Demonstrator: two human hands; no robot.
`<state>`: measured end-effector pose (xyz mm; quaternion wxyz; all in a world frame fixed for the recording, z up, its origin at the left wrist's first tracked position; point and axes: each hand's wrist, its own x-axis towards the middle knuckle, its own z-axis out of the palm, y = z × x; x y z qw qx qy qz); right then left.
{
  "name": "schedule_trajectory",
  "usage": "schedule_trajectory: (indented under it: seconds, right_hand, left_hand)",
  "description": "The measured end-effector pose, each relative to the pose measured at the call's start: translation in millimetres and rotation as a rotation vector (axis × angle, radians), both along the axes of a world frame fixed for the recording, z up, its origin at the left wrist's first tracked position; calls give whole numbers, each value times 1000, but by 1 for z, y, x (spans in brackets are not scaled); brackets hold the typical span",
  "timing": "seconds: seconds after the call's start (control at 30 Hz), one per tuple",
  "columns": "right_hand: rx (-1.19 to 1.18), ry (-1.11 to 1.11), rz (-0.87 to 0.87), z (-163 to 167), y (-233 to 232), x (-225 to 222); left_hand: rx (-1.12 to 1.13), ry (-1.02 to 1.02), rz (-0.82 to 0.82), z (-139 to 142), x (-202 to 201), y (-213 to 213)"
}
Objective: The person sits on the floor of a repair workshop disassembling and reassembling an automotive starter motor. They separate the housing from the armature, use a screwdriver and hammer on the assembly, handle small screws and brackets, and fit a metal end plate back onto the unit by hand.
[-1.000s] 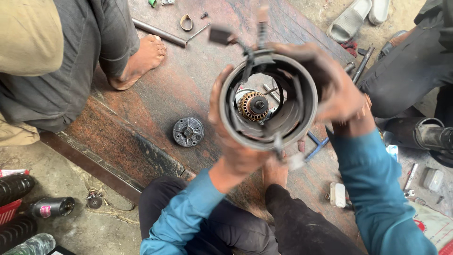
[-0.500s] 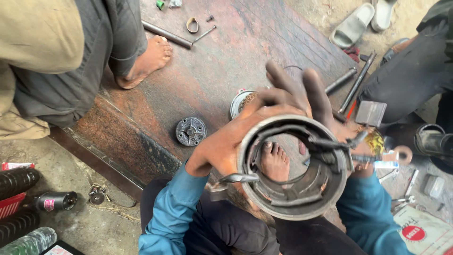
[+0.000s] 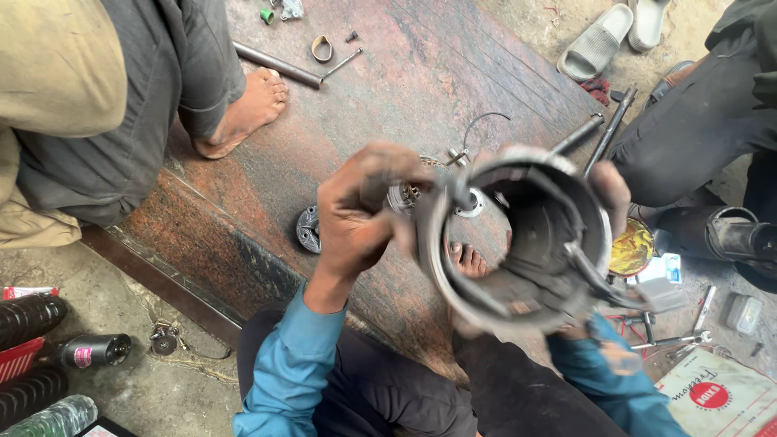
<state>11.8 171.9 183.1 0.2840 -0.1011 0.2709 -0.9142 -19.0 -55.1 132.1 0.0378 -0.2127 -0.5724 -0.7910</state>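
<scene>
Biggest thing in view is the red-brown stone slab (image 3: 388,105), used as the work surface, loose parts spread across it. A second person sits at far left, bare foot (image 3: 247,109) resting on the slab; a third person's dark trouser leg (image 3: 696,137) is at right. I'm holding a cylindrical metal motor housing (image 3: 518,243) up in mid-air above my lap, open end tilted toward the camera, probably so I can look down the bore. Left hand (image 3: 360,214) has fingers closed over the left rim, thumb side hooked on the edge. Right hand (image 3: 607,190) is mostly behind the housing; fingertips wrap the far-right rim, so it's gripping too. Wires trail off the housing's near-right edge. On the slab just left of my left hand lies a small dark round gear-like disc (image 3: 307,231). Behind the housing, partly hidden, a silver rotor part (image 3: 405,194). Far end: a metal rod (image 3: 275,66) and a small ring clip (image 3: 321,48). Left floor: dark bottle (image 3: 93,350).
</scene>
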Motion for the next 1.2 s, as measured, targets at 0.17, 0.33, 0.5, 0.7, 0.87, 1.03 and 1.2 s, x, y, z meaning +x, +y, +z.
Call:
schedule_trajectory:
  seconds: [0.17,0.33,0.5,0.7,0.87,1.03,1.2]
  right_hand:
    - [447,391,-66,-21,-23,34]
    - [512,572,-288,-41,-29,39]
    - [653,751,-618,-53,-42,23]
    - [647,582,-736,-78,-38,-2]
    - [940,994,-665,-90,-21,-9]
    - [838,913,-599,-92,-8,-17]
    - [776,798,-594,-86,-4,-22]
  left_hand:
    - [223,-161,119,-10,8,32]
    - [404,-205,11,-26,1,23]
    - [372,-168,-9,-41,-14,15]
    - [214,-34,20,-48,-37,13]
    - [149,14,23,-43,-44,15]
    - [182,-62,72,-39,-39,24]
    - [161,-76,219,-36,-30,34]
